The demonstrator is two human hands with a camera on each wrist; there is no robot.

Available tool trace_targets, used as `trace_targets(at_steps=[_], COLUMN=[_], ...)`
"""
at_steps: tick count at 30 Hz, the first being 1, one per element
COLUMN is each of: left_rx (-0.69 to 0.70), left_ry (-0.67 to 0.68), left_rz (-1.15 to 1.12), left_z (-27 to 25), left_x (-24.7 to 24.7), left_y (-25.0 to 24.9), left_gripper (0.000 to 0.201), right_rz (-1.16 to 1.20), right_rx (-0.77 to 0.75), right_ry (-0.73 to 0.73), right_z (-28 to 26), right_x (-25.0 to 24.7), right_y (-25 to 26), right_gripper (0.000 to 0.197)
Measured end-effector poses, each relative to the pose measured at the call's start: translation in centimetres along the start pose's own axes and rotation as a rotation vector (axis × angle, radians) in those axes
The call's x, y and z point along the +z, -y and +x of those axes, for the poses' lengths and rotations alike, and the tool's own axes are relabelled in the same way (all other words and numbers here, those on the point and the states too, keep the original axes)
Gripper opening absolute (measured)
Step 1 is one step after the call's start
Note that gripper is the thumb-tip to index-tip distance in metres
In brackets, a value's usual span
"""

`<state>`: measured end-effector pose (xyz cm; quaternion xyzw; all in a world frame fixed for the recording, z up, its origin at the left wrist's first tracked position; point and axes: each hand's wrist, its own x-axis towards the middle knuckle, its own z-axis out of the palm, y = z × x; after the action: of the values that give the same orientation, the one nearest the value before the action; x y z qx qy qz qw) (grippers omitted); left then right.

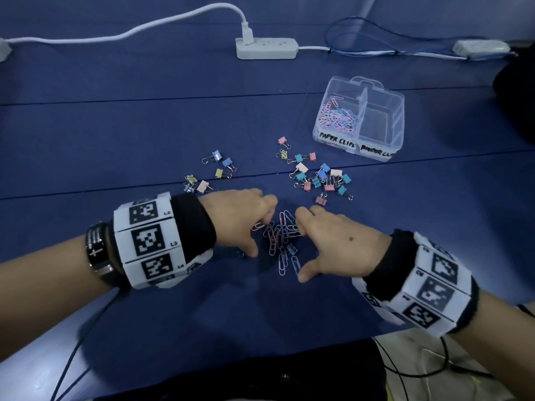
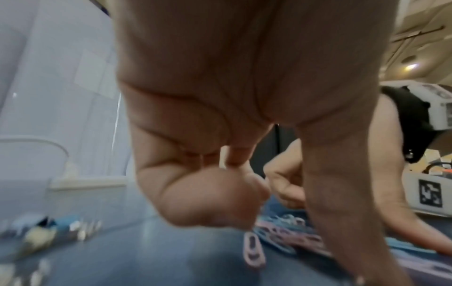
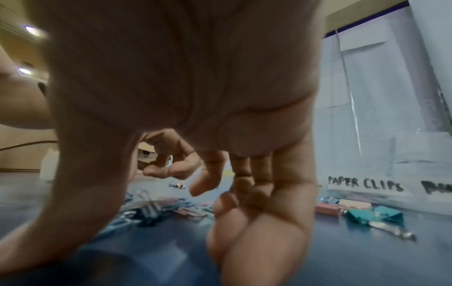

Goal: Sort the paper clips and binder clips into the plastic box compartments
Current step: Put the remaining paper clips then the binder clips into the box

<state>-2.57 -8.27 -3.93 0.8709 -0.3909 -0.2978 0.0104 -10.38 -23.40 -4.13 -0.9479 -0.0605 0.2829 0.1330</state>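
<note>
Paper clips (image 1: 279, 237), pink and blue, lie heaped on the near middle of the blue desk (image 1: 115, 134), between both hands. The left hand (image 1: 241, 219) curls its fingers down at the heap's left edge; the right hand (image 1: 333, 241) curls at its right edge, thumb spread near. Whether either grip actually pinches a clip cannot be told. Binder clips (image 1: 321, 178) lie scattered farther off. The plastic box (image 1: 359, 117) stands far right, paper clips in its left compartment.

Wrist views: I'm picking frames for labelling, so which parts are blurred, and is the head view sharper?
Left wrist view: the pastel binder clips are smeared. Right wrist view: the box's handwritten PAPER CLIPS label reads clearly. Head view: sharp but dim.
</note>
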Motion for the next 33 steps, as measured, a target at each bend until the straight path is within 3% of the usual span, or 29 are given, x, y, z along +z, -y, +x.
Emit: trace_targets(at_steps=[4,10,12,15,18,21,26,33], left_rx=[0.152,0.260,0.260,0.232,0.150,0.034,-0.109,-0.042], left_ry=[-0.100,-0.043,-0.072,-0.148,-0.235,-0.210,-0.063,-0.005], left_rz=[0.040,0.186,0.185,0.124,0.061,0.057,0.128,0.073], left_z=[0.0,1.1,1.2,0.5,-0.7,-1.2,-1.2,-1.0], left_x=[-0.9,0.6,0.6,-0.5,-1.9,-2.3,-1.7,-0.3], left_y=[-0.7,-3.0,-2.9,-2.2,-0.3,1.8,3.2,-0.1], left_gripper=[0.027,0.030,0.026,0.020,0.017,0.019,0.030,0.047], right_rz=[0.018,0.073,0.093,0.085,-0.013,-0.103,-0.114,0.040], right_rx=[0.046,0.049,0.034,0.012,-0.034,-0.097,-0.145,-0.176], right_ry=[-0.032,-0.087,-0.069,-0.026,0.003,-0.003,-0.025,-0.064], right_z=[0.4,0.5,0.5,0.4,0.5,1.2,2.0,2.6], right_x=[-0.5,-1.4,-1.6,-1.3,-0.6,0.3,0.5,-0.3], right_y=[-1.1,-1.7,-1.8,-1.5,-0.5,0.9,2.1,-1.1], right_gripper=[0.055,0.058,0.065,0.090,0.104,0.111,0.074,0.006])
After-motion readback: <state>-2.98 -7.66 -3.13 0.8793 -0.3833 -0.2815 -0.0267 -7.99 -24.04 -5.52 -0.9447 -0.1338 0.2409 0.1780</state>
